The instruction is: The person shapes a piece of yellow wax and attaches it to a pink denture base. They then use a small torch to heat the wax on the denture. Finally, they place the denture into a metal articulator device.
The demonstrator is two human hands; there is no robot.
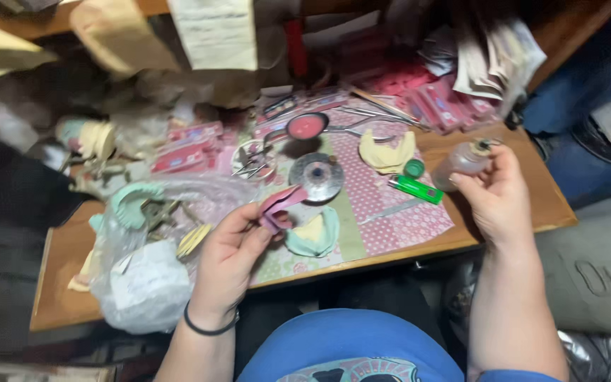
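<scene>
Single head-worn view, steeply down onto cluttered table [503, 233], close.

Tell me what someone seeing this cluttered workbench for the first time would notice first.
Most striking are the two hands raised over the wooden table: the left hand grips a curved pink wax-like piece in its fingers, and the right hand holds a small clear plastic bottle. Between them, on a pink patterned cloth, lies a bright green lighter and a round metal disc.
</scene>
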